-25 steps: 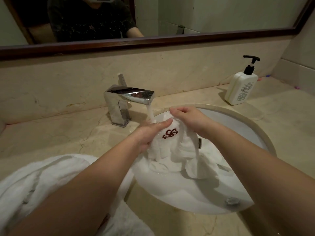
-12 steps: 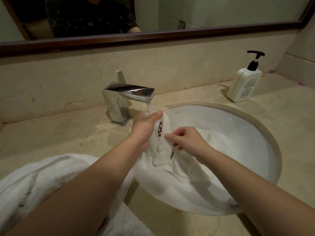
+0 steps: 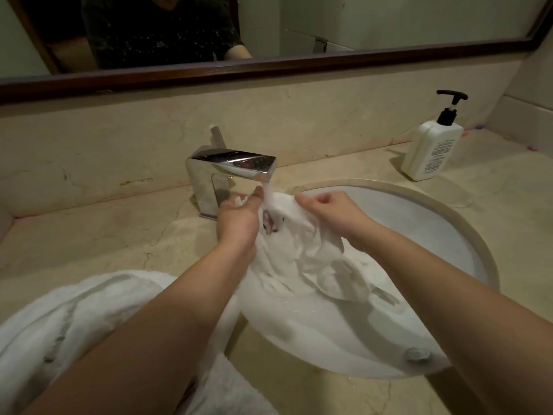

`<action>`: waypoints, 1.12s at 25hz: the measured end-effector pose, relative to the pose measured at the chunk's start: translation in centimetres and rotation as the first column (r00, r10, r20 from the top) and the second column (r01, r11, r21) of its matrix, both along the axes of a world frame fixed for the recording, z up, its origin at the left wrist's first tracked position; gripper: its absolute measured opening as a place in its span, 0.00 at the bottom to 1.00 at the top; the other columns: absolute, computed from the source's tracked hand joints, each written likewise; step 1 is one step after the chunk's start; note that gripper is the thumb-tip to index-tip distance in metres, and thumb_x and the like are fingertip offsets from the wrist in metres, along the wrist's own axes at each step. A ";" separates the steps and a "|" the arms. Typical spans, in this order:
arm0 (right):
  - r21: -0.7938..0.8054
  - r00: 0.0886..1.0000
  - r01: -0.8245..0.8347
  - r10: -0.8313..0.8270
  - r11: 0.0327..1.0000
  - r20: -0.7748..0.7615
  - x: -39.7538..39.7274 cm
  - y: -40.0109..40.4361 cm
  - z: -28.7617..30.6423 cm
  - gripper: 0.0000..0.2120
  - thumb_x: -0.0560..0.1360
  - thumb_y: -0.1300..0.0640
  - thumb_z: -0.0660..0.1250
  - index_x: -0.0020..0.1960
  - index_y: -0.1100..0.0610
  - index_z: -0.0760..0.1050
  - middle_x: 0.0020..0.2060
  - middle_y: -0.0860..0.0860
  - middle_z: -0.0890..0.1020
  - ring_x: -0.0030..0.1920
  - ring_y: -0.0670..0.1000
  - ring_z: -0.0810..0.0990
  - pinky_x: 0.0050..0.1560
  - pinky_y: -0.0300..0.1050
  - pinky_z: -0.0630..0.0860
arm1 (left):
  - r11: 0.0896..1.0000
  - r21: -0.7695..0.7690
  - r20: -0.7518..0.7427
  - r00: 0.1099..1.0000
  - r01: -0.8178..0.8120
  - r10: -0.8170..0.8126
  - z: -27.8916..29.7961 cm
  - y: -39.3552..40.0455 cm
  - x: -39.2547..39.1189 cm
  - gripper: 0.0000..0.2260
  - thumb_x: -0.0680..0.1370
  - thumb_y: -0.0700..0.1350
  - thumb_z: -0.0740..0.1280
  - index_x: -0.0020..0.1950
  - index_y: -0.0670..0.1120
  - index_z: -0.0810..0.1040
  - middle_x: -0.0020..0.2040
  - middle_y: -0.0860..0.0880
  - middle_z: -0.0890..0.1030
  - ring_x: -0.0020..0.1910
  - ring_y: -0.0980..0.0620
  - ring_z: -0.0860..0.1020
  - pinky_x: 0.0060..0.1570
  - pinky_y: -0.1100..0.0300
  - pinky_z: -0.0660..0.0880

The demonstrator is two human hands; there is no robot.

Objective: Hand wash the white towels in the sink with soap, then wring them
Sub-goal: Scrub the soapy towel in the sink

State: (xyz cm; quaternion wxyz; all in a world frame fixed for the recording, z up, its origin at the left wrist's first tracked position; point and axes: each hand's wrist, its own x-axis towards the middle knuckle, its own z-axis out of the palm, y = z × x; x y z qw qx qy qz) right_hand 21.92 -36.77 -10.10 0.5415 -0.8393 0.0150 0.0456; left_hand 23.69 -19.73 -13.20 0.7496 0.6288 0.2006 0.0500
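Our fingers (image 3: 311,202) curl and pinch the white towel (image 3: 299,250) between our left hand (image 3: 239,217) and right hand (image 3: 332,212), over the sink (image 3: 434,235). Just beyond the fingertips, water runs from the faucet (image 3: 230,172); farther right stands the soap bottle (image 3: 431,151).

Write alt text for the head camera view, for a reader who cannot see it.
Two bare hands, the left hand and right hand, hold a wet white towel under water running from a chrome faucet into a round white sink. A soap pump bottle stands on the counter behind it; another white towel lies at lower left.
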 end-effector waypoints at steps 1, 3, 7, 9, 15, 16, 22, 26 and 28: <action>-0.066 0.998 -0.033 0.029 0.997 -0.053 -0.3 -0.4 -0.8 0.21 0.75 0.39 0.70 0.39 0.57 0.74 0.33 0.52 0.73 0.33 0.50 0.71 0.35 0.44 0.66 | 1.000 -0.024 -0.022 1.000 0.006 -0.007 0.0 -0.1 0.0 0.29 0.67 0.63 0.76 0.54 0.41 0.79 0.50 0.36 0.84 0.51 0.32 0.82 0.57 0.37 0.79; -0.140 0.994 -0.067 0.054 0.988 -0.091 -1.1 -1.2 -2.3 0.19 0.77 0.41 0.69 0.41 0.57 0.74 0.34 0.53 0.75 0.35 0.50 0.73 0.37 0.46 0.68 | 0.998 -0.057 -0.054 0.998 0.034 -0.037 -0.1 -0.1 -0.1 0.35 0.66 0.64 0.77 0.62 0.39 0.77 0.54 0.36 0.84 0.53 0.33 0.82 0.59 0.35 0.78; -0.099 0.998 0.046 -0.050 0.994 -0.032 -1.8 -1.0 -3.2 0.15 0.83 0.44 0.59 0.48 0.56 0.71 0.42 0.51 0.78 0.41 0.51 0.74 0.41 0.46 0.70 | 0.997 -0.050 -0.115 0.991 0.064 -0.069 0.0 0.4 -0.2 0.24 0.71 0.58 0.77 0.54 0.41 0.79 0.46 0.43 0.84 0.47 0.41 0.83 0.59 0.39 0.79; -0.053 0.994 0.102 -0.103 0.993 -0.027 -1.7 -0.2 -2.7 0.18 0.82 0.43 0.60 0.48 0.58 0.75 0.41 0.51 0.80 0.41 0.53 0.77 0.38 0.45 0.73 | 0.997 -0.053 -0.131 0.990 0.051 -0.058 0.2 0.6 -0.5 0.18 0.73 0.57 0.77 0.47 0.44 0.79 0.45 0.43 0.84 0.47 0.41 0.83 0.58 0.42 0.80; 0.150 0.947 -0.094 0.134 0.984 -0.291 -1.4 -1.2 -1.0 0.22 0.80 0.42 0.64 0.54 0.61 0.82 0.48 0.55 0.87 0.47 0.55 0.87 0.51 0.49 0.83 | 0.998 -0.069 -0.123 0.992 0.014 -0.023 0.8 1.7 -2.0 0.11 0.77 0.53 0.75 0.47 0.46 0.82 0.45 0.44 0.87 0.48 0.42 0.85 0.56 0.43 0.81; 0.187 0.948 -0.098 0.149 0.977 -0.281 -1.3 -1.3 -1.1 0.21 0.81 0.42 0.63 0.56 0.60 0.81 0.49 0.55 0.87 0.49 0.54 0.87 0.53 0.50 0.82 | 0.997 -0.070 -0.120 0.992 0.024 -0.032 0.7 1.7 -2.3 0.11 0.76 0.53 0.75 0.46 0.45 0.82 0.45 0.44 0.87 0.48 0.42 0.85 0.56 0.43 0.81; 0.140 0.988 0.124 -0.109 0.982 -0.108 0.6 1.2 -0.9 0.19 0.81 0.44 0.64 0.53 0.60 0.81 0.46 0.55 0.86 0.46 0.53 0.85 0.47 0.48 0.82 | 0.996 -0.086 -0.109 0.993 0.033 -0.043 1.2 2.1 -2.4 0.12 0.76 0.56 0.74 0.50 0.48 0.82 0.48 0.46 0.87 0.52 0.43 0.84 0.59 0.42 0.80; 0.262 0.976 0.217 -0.203 0.940 -0.077 2.2 2.7 0.6 0.18 0.79 0.44 0.67 0.44 0.59 0.79 0.43 0.56 0.86 0.39 0.53 0.84 0.41 0.44 0.81 | 0.996 -0.083 -0.058 0.998 -0.039 0.034 2.0 1.9 -2.6 0.11 0.78 0.55 0.72 0.44 0.48 0.80 0.47 0.46 0.86 0.51 0.42 0.84 0.58 0.43 0.80; 0.272 0.971 0.237 -0.225 0.933 -0.076 3.0 3.0 1.2 0.18 0.79 0.43 0.68 0.45 0.59 0.79 0.40 0.54 0.84 0.35 0.50 0.82 0.34 0.38 0.78 | 0.996 -0.052 -0.018 0.997 -0.072 0.072 2.2 1.7 -2.7 0.12 0.79 0.55 0.72 0.42 0.48 0.79 0.47 0.44 0.85 0.52 0.41 0.84 0.57 0.45 0.81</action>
